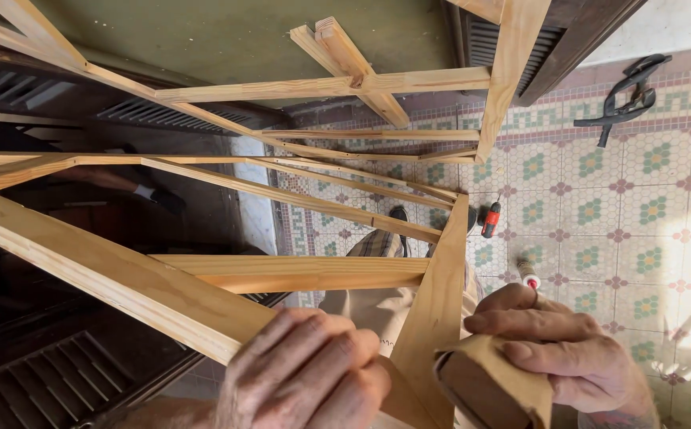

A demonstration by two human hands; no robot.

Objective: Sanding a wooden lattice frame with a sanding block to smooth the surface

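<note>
- At 9 o'clock, dark louvred shutters (52, 373) lie under the work, slats running toward 2 o'clock.
- A pale wooden frame (123, 274) fills the left and middle of the view; its nearest long rail runs from 9 o'clock down toward 5 o'clock, so its long axis slants from upper left to lower right.
- Thinner rails of the same frame fan out above it, most pointing from 9 o'clock toward 3 o'clock and meeting at a corner near the centre.
- The left hand (306, 373), at 6 o'clock, is curled over the lower end of that nearest rail, fingers bent and pressing on the wood, gripping it.
- Just right of that hand, an upright post (441, 294) of the frame runs from 6 o'clock up toward 12 o'clock, leaning slightly right.
- A sanding block (488, 385) wrapped in tan sandpaper sits against the right face of the post at 5 o'clock.
- The right hand (568, 349) is closed on the sanding block, fingers laid flat across its top.
- A small red-handled tool (491, 220) lies on the patterned tile floor (647, 238) just right of the post, pointing toward 12 o'clock.
- At 2 o'clock, black clamps (627, 95) lie on the tiles, well apart from both hands.
</note>
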